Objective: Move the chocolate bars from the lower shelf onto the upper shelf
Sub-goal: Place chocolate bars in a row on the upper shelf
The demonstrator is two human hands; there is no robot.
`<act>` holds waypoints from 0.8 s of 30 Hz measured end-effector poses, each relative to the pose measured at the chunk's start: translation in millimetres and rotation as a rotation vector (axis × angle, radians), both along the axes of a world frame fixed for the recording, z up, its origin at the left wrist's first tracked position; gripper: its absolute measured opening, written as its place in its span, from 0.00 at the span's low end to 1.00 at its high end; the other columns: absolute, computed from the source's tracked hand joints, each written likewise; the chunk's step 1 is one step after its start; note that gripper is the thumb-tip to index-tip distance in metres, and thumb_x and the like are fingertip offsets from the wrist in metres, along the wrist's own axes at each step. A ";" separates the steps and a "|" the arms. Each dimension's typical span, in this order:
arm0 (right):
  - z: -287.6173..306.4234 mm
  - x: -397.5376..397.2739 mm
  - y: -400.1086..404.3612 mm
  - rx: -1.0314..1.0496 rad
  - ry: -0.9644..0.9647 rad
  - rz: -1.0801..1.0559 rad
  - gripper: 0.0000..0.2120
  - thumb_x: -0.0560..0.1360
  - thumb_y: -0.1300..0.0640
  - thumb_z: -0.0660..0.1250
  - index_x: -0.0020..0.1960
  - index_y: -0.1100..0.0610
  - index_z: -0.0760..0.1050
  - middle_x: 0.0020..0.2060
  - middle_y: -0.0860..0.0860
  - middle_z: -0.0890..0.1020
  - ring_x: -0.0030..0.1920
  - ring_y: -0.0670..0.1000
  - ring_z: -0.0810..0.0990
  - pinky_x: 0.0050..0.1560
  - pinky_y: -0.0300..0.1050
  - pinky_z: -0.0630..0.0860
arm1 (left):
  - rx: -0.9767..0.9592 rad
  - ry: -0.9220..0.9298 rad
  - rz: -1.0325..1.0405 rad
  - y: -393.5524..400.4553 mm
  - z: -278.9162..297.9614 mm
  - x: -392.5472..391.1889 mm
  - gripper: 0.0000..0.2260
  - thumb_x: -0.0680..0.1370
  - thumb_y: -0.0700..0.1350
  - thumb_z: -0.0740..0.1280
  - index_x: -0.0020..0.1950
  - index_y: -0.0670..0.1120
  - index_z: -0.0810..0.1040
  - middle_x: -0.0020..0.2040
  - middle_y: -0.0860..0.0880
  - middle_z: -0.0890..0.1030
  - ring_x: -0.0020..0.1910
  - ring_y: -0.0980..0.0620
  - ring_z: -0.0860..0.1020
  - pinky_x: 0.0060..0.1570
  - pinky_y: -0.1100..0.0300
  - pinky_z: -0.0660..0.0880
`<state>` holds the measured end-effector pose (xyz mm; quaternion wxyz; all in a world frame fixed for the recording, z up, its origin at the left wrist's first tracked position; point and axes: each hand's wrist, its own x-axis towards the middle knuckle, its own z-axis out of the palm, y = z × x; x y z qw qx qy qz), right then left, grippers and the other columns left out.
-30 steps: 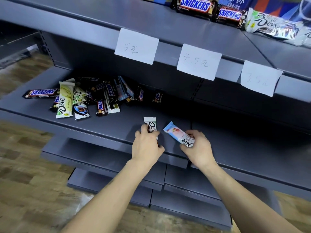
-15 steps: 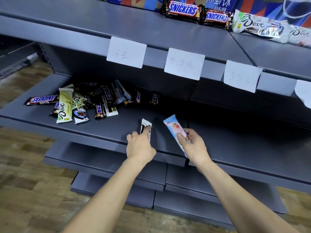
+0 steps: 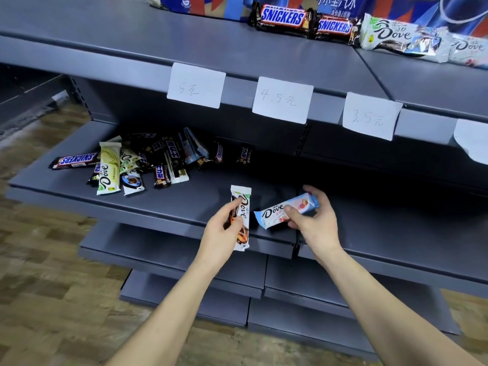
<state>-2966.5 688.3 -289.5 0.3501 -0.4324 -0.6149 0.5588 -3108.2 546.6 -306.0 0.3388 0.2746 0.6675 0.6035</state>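
My left hand (image 3: 220, 231) grips a white and brown Dove bar (image 3: 241, 216), held upright just above the front edge of the lower shelf (image 3: 184, 204). My right hand (image 3: 315, 220) pinches a pale blue and pink Dove bar (image 3: 274, 212), turned sideways with its label facing me. A pile of several Snickers and Dove bars (image 3: 137, 162) lies at the left of the lower shelf. On the upper shelf (image 3: 184, 46), at the back right, lie two Snickers bars (image 3: 285, 18) and two Dove bars (image 3: 404, 38).
White paper price tags (image 3: 196, 84) hang from the upper shelf's front lip. More grey shelves (image 3: 171, 260) step out below the lower one. Wooden floor (image 3: 39, 273) lies to the left. Colourful boxes (image 3: 211, 5) stand behind the upper shelf's bars.
Both hands have lifted their Dove bars off the lower shelf. The left bar now stands upright in my fingers. The right bar has been turned sideways, label towards me.
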 end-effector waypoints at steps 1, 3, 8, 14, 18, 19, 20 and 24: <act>1.1 0.9 -0.8 -0.015 0.019 -0.013 0.26 0.71 0.64 0.75 0.64 0.51 0.71 0.53 0.53 0.79 0.48 0.50 0.85 0.43 0.44 0.82 | 0.005 -0.045 0.009 0.2 2.1 0.2 0.24 0.79 0.37 0.61 0.70 0.62 0.70 0.49 0.52 0.84 0.43 0.52 0.81 0.45 0.63 0.78; 3.0 3.9 -1.3 -0.067 0.071 -0.014 0.22 0.72 0.66 0.74 0.61 0.53 0.71 0.53 0.55 0.79 0.50 0.52 0.84 0.45 0.46 0.82 | 0.008 -0.091 0.013 0.2 4.3 -0.4 0.33 0.76 0.33 0.63 0.71 0.66 0.65 0.52 0.53 0.83 0.46 0.50 0.83 0.46 0.56 0.81; 3.1 14.9 1.7 -0.086 0.037 0.046 0.24 0.70 0.73 0.71 0.59 0.53 0.71 0.54 0.55 0.80 0.53 0.53 0.83 0.50 0.48 0.82 | 0.001 -0.130 0.037 -4.3 2.8 -7.2 0.47 0.69 0.32 0.72 0.71 0.72 0.56 0.55 0.46 0.79 0.49 0.51 0.82 0.50 0.51 0.81; 3.0 30.8 -4.3 0.036 -0.149 0.031 0.21 0.68 0.65 0.77 0.51 0.50 0.70 0.47 0.51 0.82 0.45 0.53 0.85 0.47 0.55 0.83 | -0.104 0.104 0.048 -8.5 8.5 -9.9 0.28 0.65 0.42 0.79 0.56 0.62 0.72 0.49 0.48 0.79 0.44 0.53 0.81 0.46 0.56 0.80; 6.1 38.6 -13.1 0.168 -0.264 0.032 0.17 0.69 0.61 0.77 0.44 0.49 0.69 0.43 0.48 0.81 0.44 0.50 0.84 0.40 0.53 0.82 | -0.083 0.055 0.063 -11.0 10.6 -10.3 0.24 0.63 0.42 0.81 0.52 0.57 0.74 0.47 0.46 0.80 0.42 0.49 0.83 0.43 0.51 0.82; 7.1 40.1 -14.8 0.200 -0.297 0.023 0.16 0.70 0.60 0.76 0.43 0.48 0.69 0.42 0.48 0.81 0.43 0.50 0.83 0.39 0.51 0.80 | -0.086 0.042 0.052 -11.7 11.5 -9.7 0.23 0.63 0.42 0.81 0.51 0.55 0.75 0.48 0.45 0.80 0.41 0.49 0.83 0.42 0.50 0.82; 7.6 41.2 -15.3 0.233 -0.326 0.021 0.14 0.70 0.60 0.75 0.44 0.48 0.70 0.43 0.47 0.81 0.41 0.49 0.81 0.38 0.47 0.79 | -0.092 0.031 0.039 -12.3 11.9 -9.2 0.21 0.64 0.41 0.81 0.50 0.54 0.76 0.49 0.43 0.79 0.39 0.49 0.84 0.41 0.49 0.82; 3.3 43.2 -10.5 0.441 -0.495 0.070 0.14 0.74 0.59 0.71 0.59 0.49 0.79 0.52 0.47 0.78 0.49 0.45 0.78 0.47 0.26 0.71 | -0.118 0.062 0.070 -9.4 16.2 -5.2 0.16 0.67 0.41 0.78 0.49 0.55 0.78 0.54 0.44 0.75 0.38 0.47 0.84 0.34 0.59 0.81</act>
